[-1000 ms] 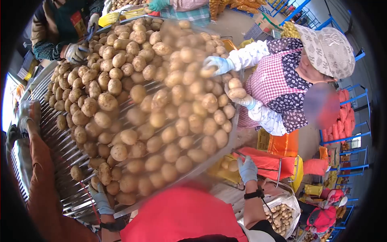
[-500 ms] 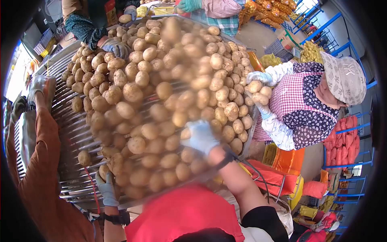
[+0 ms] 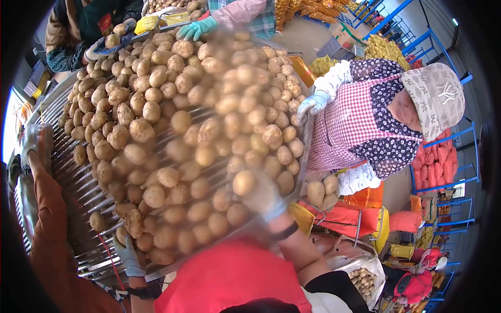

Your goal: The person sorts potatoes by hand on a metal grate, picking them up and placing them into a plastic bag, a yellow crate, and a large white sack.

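Observation:
My left hand (image 3: 129, 258), in a pale glove, is at the near left edge of a metal roller table (image 3: 86, 206). Its fingers close round a potato (image 3: 121, 235) beside other potatoes. My right hand (image 3: 265, 201), gloved and blurred by motion, is over the near right part of the potato pile (image 3: 141, 130). A potato (image 3: 243, 182) sits at its fingertips and looks gripped. The potatoes are brownish-yellow, and many in the middle are blurred.
To the right, a co-worker in a checked apron (image 3: 339, 117) holds several potatoes (image 3: 322, 192) low, over an orange bag (image 3: 344, 221). A teal-gloved hand (image 3: 197, 28) and another worker's gloved hand (image 3: 99, 51) are at the far side. A white sack (image 3: 365, 279) of potatoes stands at lower right.
The view has shifted, moving the scene left. The right-hand co-worker has moved potatoes from the table edge down beside it, other hand opened. The teal-gloved hand has reached onto the pile.

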A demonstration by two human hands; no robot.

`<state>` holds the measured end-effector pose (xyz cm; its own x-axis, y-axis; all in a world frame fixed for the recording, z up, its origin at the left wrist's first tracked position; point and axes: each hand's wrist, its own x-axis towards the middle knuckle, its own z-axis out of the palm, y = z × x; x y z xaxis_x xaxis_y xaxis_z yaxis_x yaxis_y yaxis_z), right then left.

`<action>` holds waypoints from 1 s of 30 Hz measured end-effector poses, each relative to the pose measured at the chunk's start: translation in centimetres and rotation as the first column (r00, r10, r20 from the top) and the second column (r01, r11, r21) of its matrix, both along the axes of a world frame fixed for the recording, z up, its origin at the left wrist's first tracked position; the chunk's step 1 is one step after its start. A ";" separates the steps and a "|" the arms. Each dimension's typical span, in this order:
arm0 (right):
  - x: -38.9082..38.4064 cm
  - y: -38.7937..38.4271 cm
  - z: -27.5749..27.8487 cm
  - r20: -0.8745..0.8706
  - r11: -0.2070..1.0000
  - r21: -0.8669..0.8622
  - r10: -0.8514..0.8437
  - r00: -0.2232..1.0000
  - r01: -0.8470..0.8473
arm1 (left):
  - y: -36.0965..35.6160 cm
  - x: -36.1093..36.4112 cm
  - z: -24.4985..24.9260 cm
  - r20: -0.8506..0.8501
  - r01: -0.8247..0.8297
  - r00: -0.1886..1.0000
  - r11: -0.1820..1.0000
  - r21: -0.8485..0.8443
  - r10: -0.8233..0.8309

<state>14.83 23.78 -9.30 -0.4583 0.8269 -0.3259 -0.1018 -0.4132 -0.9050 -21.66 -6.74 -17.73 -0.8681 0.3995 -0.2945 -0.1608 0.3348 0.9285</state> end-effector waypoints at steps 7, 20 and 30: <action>10.9 -0.7 -3.1 0.091 0.992 0.127 0.000 0.996 -0.011 | 0.3 -0.4 -0.3 0.006 0.002 1.000 1.000 -0.013 -0.002; 12.2 -6.0 -8.5 0.642 0.806 0.586 -0.399 0.655 -0.083 | -0.4 -0.5 -0.4 -0.404 -0.019 0.907 0.949 -0.315 -0.117; 0.0 -10.2 -11.9 0.625 0.448 0.757 -0.288 0.725 -0.475 | -2.7 -3.0 -4.0 -0.439 0.008 0.883 0.941 -0.339 -0.166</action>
<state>14.86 13.62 -21.24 -0.5632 0.7780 0.2785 0.5731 0.6105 -0.5467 -24.69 -9.42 -21.77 -0.9016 0.4325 0.0008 0.2963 0.6164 0.7296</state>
